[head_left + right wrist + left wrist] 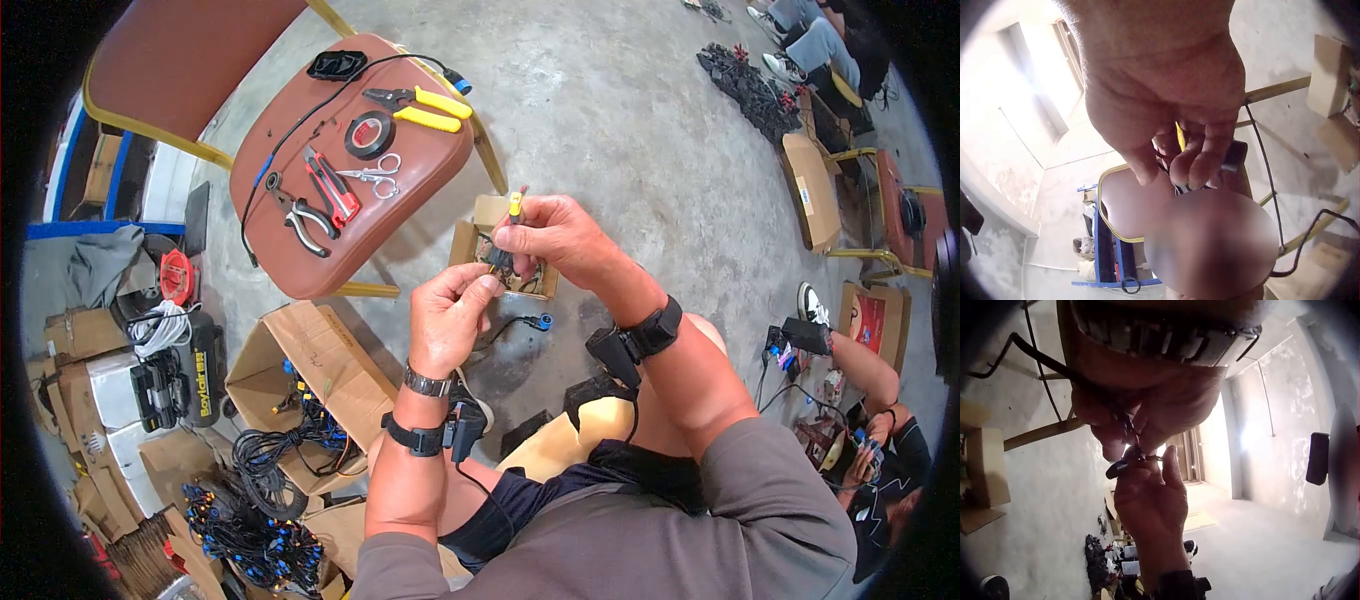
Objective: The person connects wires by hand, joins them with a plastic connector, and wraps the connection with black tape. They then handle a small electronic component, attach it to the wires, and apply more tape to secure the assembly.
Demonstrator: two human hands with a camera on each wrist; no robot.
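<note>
Both hands meet over a small open cardboard box [464, 250] in the head view. My left hand [447, 315], wearing a metal watch, pinches the end of a black cable [1041, 358] between thumb and fingers. Thin wires [1135, 442] show at its fingertips in the left wrist view. My right hand [565, 240] pinches a dark wire piece with a yellow part [516, 207] sticking up beyond its fingers. A black block-like part [500, 260] lies between the two hands, partly hidden by fingers. Below them hangs a blue connector [541, 322] on a black cable.
A brown chair seat [410, 160] bears yellow-handled wire strippers [430, 108], black tape [369, 135], scissors [378, 177], a red cutter [332, 187] and pliers [300, 217]. Cable bundles [255, 535] lie lower left beside a cardboard box [330, 350]. Another person [880, 450] sits at right.
</note>
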